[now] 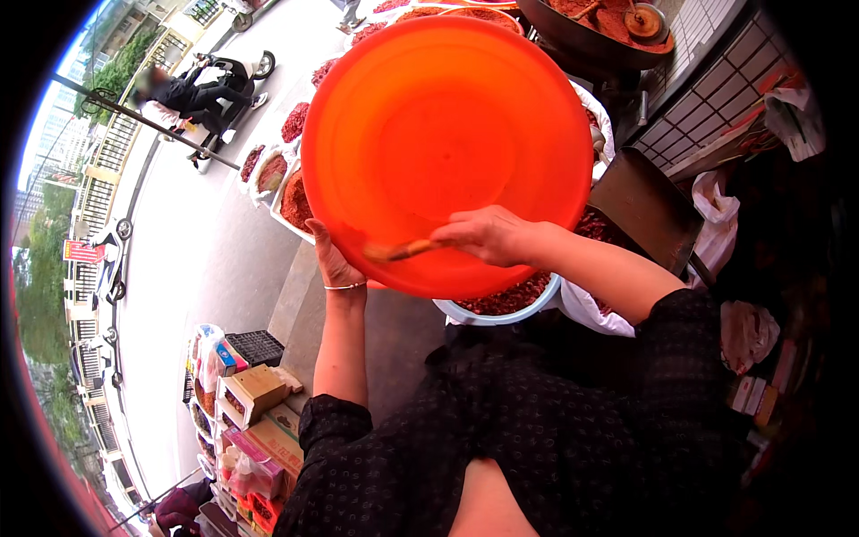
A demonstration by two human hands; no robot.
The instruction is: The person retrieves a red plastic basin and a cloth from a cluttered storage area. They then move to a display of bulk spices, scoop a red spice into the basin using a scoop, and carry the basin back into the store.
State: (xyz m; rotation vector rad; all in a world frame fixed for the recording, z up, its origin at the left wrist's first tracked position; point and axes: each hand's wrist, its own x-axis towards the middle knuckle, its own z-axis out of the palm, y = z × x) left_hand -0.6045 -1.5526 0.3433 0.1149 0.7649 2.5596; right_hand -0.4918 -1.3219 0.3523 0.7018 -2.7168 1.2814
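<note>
A large round orange-red plastic basin point(446, 134) faces me, its inside showing. My left hand point(335, 258) grips its lower left rim, the thumb on the inner side; a thin bracelet circles that wrist. In my right hand point(490, 235) is the handle of a brush point(396, 252), whose bristles lie at the basin's lower left inner wall. Below the basin, partly hidden by it, stands a light blue tub point(500, 315) of dried red chili pieces. The fingers of my left hand behind the rim are hidden.
Sacks and a white box of ground chili point(295, 201) line the left front. A dark wok point(597, 33) of red powder stands at top right, with a metal scoop-like pan point(644, 201) below it. Stacked cartons point(255, 396) are at lower left. Two people ride a scooter point(231, 80) on the road.
</note>
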